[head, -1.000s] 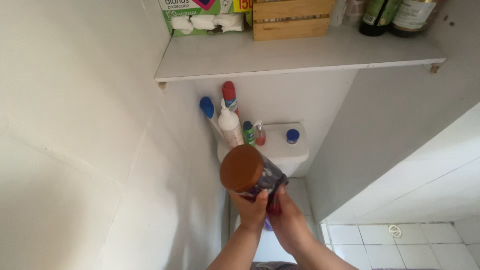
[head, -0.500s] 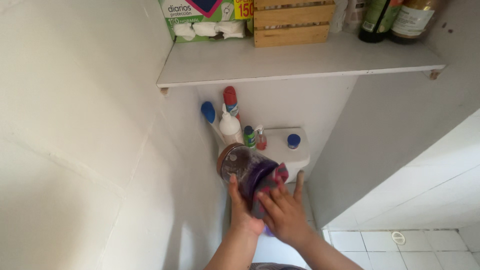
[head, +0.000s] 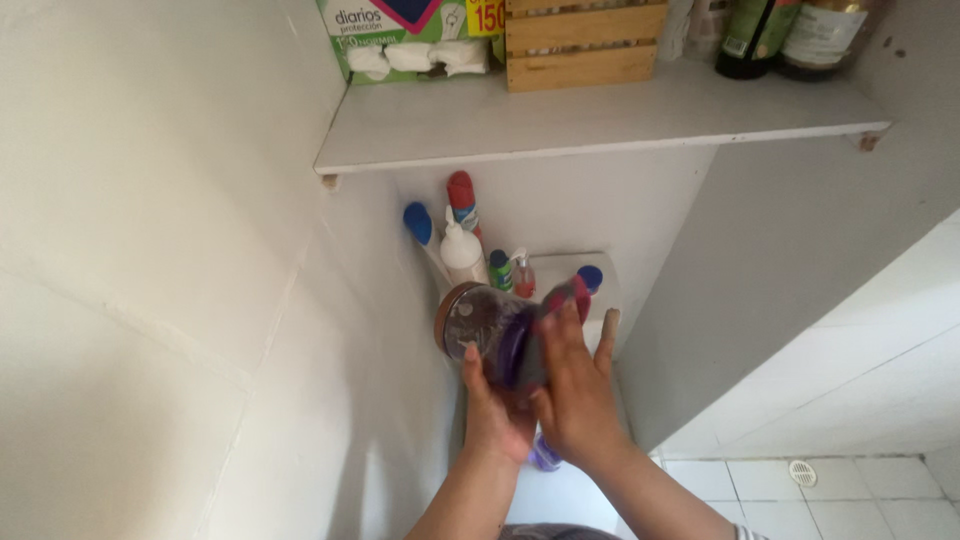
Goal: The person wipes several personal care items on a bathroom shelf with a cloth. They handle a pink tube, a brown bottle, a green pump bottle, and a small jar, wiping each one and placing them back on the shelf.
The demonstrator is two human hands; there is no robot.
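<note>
Between both hands' fingers (head: 470, 358), jar (head: 487, 325) lies sideways.

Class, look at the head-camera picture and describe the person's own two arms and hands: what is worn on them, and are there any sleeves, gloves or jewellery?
Both forearms are bare; no sleeves reach into view. The left hand and right hand wear no gloves. No rings, watch or bracelet show, though motion blur hides fine detail.

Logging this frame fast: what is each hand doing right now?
Left hand: closed around the brown-lidded jar.
Right hand: pressing a red cloth flat against the jar.
</note>
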